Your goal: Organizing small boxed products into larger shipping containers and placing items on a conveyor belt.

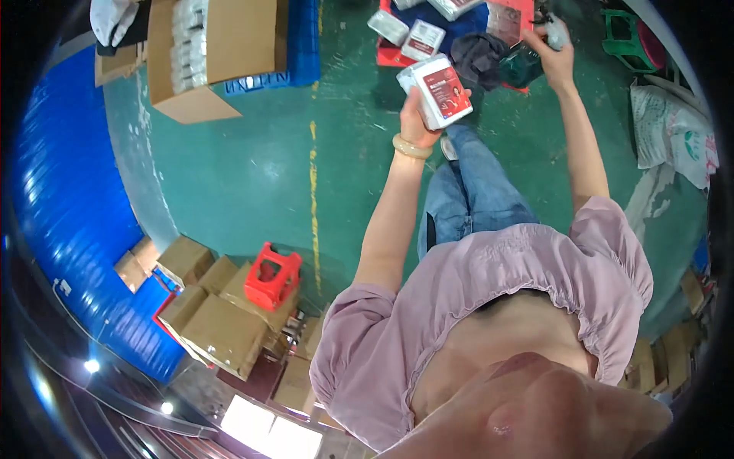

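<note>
My left hand (417,125) grips a white box-shaped pack (437,90) with a red printed label, held up in front of my legs. My right hand (557,63) is raised at the far right, its fingers curled round a small whitish, see-through thing (558,34) whose kind I cannot make out. Between the hands lie a dark grey cloth (478,60) and a dark green thing (521,67). More packs with white and red labels, such as one flat pack (423,40), rest on a red and blue surface just beyond my left hand.
An open carton (243,42) of clear-wrapped packs stands at the far left on a blue crate (303,46). A red stool (273,275) sits on cartons (225,329) at the near left. At the right are a green stool (628,38) and white sacks (673,130).
</note>
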The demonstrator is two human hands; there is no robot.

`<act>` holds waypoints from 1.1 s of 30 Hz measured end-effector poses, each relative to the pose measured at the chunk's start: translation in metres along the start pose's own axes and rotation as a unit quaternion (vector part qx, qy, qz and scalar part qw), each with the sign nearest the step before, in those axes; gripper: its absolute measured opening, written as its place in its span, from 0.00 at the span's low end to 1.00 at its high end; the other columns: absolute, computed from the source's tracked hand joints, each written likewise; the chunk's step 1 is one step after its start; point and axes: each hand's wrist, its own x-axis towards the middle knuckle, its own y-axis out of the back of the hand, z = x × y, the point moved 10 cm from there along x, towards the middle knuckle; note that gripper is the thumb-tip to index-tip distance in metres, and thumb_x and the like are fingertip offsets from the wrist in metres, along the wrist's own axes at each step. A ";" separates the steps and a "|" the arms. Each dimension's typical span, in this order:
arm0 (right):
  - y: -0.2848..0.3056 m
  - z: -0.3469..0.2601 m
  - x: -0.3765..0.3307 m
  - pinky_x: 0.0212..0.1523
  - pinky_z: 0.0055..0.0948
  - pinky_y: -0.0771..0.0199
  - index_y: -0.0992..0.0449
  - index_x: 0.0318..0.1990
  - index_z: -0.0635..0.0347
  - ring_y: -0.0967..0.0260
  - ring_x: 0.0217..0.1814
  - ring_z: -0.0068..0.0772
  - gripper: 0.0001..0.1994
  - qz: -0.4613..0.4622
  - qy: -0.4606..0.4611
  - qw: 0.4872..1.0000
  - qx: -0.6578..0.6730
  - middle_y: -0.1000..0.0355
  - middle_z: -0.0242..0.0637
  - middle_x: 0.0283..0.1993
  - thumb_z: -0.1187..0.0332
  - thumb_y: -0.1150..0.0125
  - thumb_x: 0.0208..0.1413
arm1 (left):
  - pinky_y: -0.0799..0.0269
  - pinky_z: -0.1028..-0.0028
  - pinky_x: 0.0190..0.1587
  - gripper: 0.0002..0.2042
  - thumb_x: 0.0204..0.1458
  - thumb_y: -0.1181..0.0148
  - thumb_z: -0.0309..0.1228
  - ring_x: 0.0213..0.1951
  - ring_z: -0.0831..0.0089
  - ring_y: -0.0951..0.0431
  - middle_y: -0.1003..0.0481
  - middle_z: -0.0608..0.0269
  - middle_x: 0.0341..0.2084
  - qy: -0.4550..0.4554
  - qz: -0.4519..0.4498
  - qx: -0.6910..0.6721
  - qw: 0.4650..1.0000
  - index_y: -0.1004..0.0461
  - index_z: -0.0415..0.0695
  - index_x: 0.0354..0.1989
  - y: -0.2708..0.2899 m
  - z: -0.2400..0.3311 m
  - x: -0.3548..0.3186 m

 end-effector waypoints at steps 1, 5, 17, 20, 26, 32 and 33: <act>-0.016 -0.013 -0.018 0.41 0.19 0.36 0.26 0.42 0.58 0.36 0.39 0.14 0.15 -0.054 -0.028 0.998 0.023 0.30 0.23 0.37 0.62 0.35 0.48 | 0.38 0.59 0.56 0.34 0.40 0.37 0.37 0.52 0.60 0.32 0.33 0.54 0.51 -0.006 0.006 -0.007 1.000 0.43 0.40 0.58 0.007 -0.006 -0.009; -0.037 -0.042 -0.075 0.40 0.19 0.36 0.26 0.41 0.56 0.36 0.37 0.16 0.13 -0.185 -0.121 0.973 0.070 0.31 0.22 0.33 0.67 0.35 0.46 | 0.34 0.65 0.53 0.33 0.38 0.36 0.28 0.48 0.66 0.28 0.31 0.59 0.48 -0.090 0.041 0.190 0.977 0.41 0.39 0.56 0.034 -0.022 -0.021; -0.022 -0.052 -0.116 0.40 0.28 0.33 0.28 0.41 0.64 0.31 0.36 0.32 0.16 -0.370 -0.061 0.920 -0.113 0.29 0.37 0.35 0.65 0.37 0.47 | 0.32 0.72 0.48 0.31 0.32 0.31 0.21 0.44 0.73 0.28 0.28 0.61 0.43 -0.070 0.101 0.368 0.922 0.35 0.37 0.51 0.035 -0.076 0.023; -0.020 -0.046 -0.115 0.39 0.31 0.33 0.28 0.40 0.65 0.32 0.36 0.41 0.15 -0.361 -0.044 0.925 -0.108 0.30 0.42 0.34 0.65 0.37 0.46 | 0.31 0.74 0.46 0.30 0.33 0.30 0.22 0.42 0.74 0.27 0.27 0.62 0.42 -0.057 0.127 0.397 0.907 0.34 0.38 0.49 0.037 -0.087 0.032; -0.005 -0.032 -0.102 0.38 0.31 0.33 0.28 0.38 0.64 0.32 0.35 0.39 0.14 -0.322 -0.028 0.936 -0.141 0.31 0.40 0.33 0.66 0.37 0.46 | 0.31 0.74 0.45 0.29 0.33 0.30 0.22 0.41 0.75 0.27 0.27 0.63 0.41 -0.048 0.150 0.406 0.900 0.33 0.38 0.48 0.033 -0.093 0.045; 0.029 -0.039 -0.040 0.39 0.30 0.33 0.28 0.37 0.63 0.32 0.37 0.33 0.15 -0.139 0.042 0.981 -0.129 0.31 0.38 0.35 0.64 0.35 0.46 | 0.30 0.75 0.42 0.27 0.33 0.30 0.22 0.39 0.77 0.27 0.26 0.64 0.39 -0.084 0.184 0.390 0.898 0.32 0.38 0.47 0.040 -0.087 0.044; 0.036 -0.031 -0.020 0.38 0.30 0.33 0.28 0.37 0.63 0.32 0.36 0.32 0.15 -0.085 0.055 0.987 -0.125 0.31 0.38 0.35 0.63 0.35 0.46 | 0.30 0.75 0.42 0.27 0.33 0.30 0.22 0.39 0.77 0.27 0.26 0.64 0.39 -0.085 0.182 0.390 0.899 0.32 0.38 0.47 0.044 -0.089 0.046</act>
